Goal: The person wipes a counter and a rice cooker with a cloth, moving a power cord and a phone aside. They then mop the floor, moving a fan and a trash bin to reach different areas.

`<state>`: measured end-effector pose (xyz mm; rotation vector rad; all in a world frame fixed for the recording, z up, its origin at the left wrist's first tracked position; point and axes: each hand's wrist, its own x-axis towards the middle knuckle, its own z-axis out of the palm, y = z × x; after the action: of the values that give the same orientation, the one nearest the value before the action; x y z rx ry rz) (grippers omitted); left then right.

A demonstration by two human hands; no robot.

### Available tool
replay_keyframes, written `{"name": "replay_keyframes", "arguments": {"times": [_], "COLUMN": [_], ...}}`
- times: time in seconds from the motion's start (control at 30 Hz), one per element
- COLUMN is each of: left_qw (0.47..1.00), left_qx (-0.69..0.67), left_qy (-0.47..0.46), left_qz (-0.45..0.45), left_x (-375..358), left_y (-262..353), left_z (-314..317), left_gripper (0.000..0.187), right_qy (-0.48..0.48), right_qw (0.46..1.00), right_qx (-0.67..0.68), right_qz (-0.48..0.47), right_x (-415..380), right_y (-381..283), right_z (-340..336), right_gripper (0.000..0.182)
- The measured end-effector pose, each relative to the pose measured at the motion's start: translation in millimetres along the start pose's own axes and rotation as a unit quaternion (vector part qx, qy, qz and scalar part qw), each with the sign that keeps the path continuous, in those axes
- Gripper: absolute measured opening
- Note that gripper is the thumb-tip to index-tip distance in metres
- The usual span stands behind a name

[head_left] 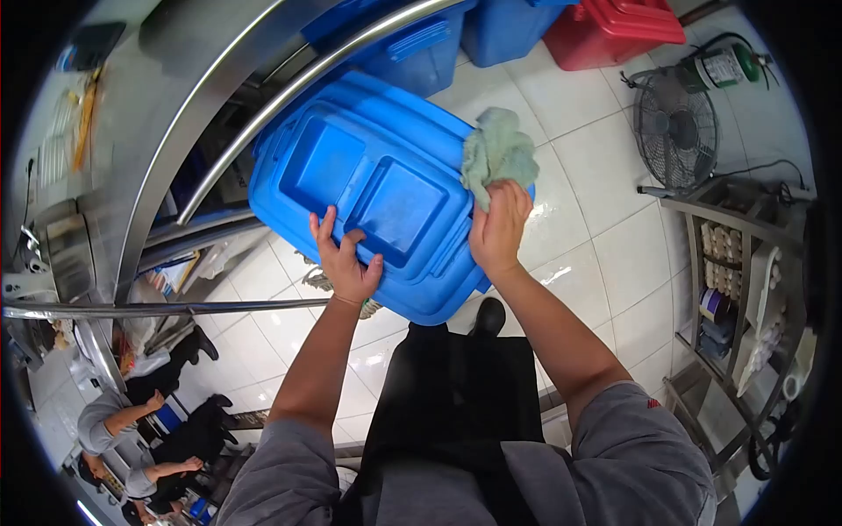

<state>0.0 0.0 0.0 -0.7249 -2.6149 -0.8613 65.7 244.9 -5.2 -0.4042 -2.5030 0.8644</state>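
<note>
A large blue plastic bin with a lid (pixel 430 153) stands in front of me; two rectangular recesses are moulded into its top. My left hand (pixel 346 267) rests on the near part of the lid, fingers spread at the edges of the recesses. At the lid's right side, my right hand (pixel 502 226) has its fingers closed on a pale green cloth (pixel 500 153). The cloth is bunched up and hangs over the right edge of the lid. The lid hides most of the bin's body.
Steel counters with a rail (pixel 263 114) run along my left. More blue bins (pixel 412 57) and a red bin (pixel 610 35) stand behind. On the right are a floor fan (pixel 675 127) and a rack with egg trays (pixel 724 259). Other people (pixel 123 421) work at lower left.
</note>
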Motion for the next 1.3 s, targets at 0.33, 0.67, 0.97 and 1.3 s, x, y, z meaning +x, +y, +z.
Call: {"name": "replay_keyframes", "arguments": {"times": [0.33,0.67,0.97,1.3], "left_qw": [0.992,0.975,0.939,0.961], "left_qx": [-0.037,0.201,0.328,0.274], "left_qy": [-0.089,0.076,0.093,0.042], "left_qz": [0.086,-0.054,-0.056,0.003], "left_x": [53,84,139,197], "left_y": [-144,-42,-137,-219], "left_z": [-43,15,17,-5], "left_gripper": [0.052,0.049,0.074,0.07], "right_qy": [0.046,0.124,-0.026,-0.356], "right_qw": [0.998,0.986,0.756,0.59], "right_qx": [-0.009,0.102,0.476,-0.052], "right_qz": [0.033,0.045,0.449,0.723], "right_x": [-14,92,6,-433], "right_y": [-101,-132,-18,84], "right_z": [104,170,71,-59], "right_gripper": [0.035,0.024,0.038,0.048]}}
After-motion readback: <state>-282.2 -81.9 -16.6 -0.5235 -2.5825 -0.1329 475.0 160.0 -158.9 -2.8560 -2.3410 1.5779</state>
